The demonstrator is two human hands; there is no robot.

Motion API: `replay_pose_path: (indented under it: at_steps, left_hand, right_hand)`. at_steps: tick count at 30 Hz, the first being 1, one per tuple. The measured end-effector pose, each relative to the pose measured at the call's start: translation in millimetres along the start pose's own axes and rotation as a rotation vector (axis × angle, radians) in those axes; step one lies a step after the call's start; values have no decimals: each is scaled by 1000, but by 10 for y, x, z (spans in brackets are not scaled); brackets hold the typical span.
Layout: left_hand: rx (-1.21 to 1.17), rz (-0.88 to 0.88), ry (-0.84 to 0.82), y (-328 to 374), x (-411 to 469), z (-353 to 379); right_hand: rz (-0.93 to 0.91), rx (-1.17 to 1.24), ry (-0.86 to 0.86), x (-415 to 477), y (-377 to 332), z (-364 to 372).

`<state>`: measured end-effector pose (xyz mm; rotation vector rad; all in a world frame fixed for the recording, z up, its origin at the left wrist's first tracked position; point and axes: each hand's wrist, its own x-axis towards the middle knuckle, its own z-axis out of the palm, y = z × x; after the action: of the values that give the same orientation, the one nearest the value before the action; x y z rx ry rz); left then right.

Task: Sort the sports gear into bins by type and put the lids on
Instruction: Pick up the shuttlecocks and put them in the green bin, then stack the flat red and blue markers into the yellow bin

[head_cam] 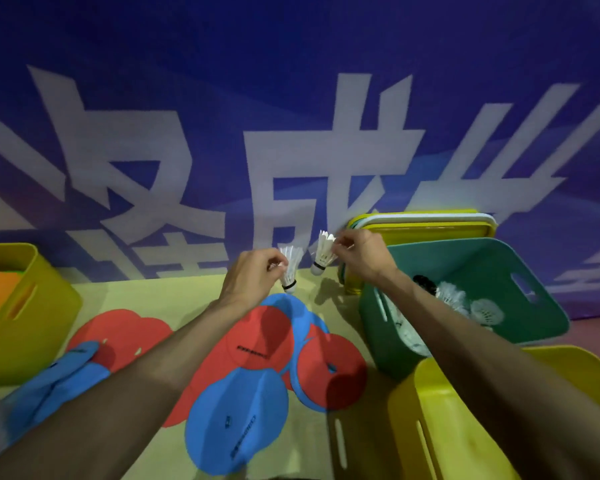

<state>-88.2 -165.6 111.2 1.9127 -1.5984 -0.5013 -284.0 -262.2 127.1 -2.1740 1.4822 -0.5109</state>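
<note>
Blue banner wall [291, 64] with large white characters fills the background, and a pale yellow surface [174, 292] runs along its foot. On that surface stands the green bin [482, 258], open-topped, with several white shuttlecocks [482, 306] lying inside it.

A stack of yellow and white lids [426, 225] stands on edge directly behind the green bin, against the wall. Nearer the camera than the green bin, and just beside it, sits a near yellow bin [413, 410]. Far to the left of the green bin is a second yellow bin [42, 306] with something orange inside.

Flat red discs [257, 337] and blue discs [236, 420] lie overlapping on the surface to the left of the green bin.

Both hands are raised above the surface, left of the green bin's rim. The left hand [253, 275] pinches the feathers of a left shuttlecock [291, 268] between curled fingers, cork hanging down. The right hand [357, 254], closer to the green bin, pinches the feathers of a right shuttlecock [323, 252] the same way. The two birdies hang just beside each other in the air, neither of them over the bin.
</note>
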Motion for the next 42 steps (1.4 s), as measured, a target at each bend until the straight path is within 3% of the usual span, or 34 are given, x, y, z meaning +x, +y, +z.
replay_pose_path:
  at_steps: [5,12,21,30,36,42]
  left_hand:
    - [-141,119,-12,620,-98,265]
    - [-340,64,-44,1277,-178,842]
    - [-388,-17,-243,1578,-313,1249]
    - [-383,-110,-112,1136,-426,956]
    - [-468,-308,21,639,-660,670]
    - [-552,-498,151,-53,-1073,342]
  right_hand:
    - [129,169,143,-389,401,-478]
    - [341,378,317,-922,1107,-974]
    - [422,301,211,-1212,1483,-1050]
    - [193,112,101,-1003,1145,-826]
    - [-35,67,-47,-824,422,-339]
    - [-73,86,-229,-774,-176,265]
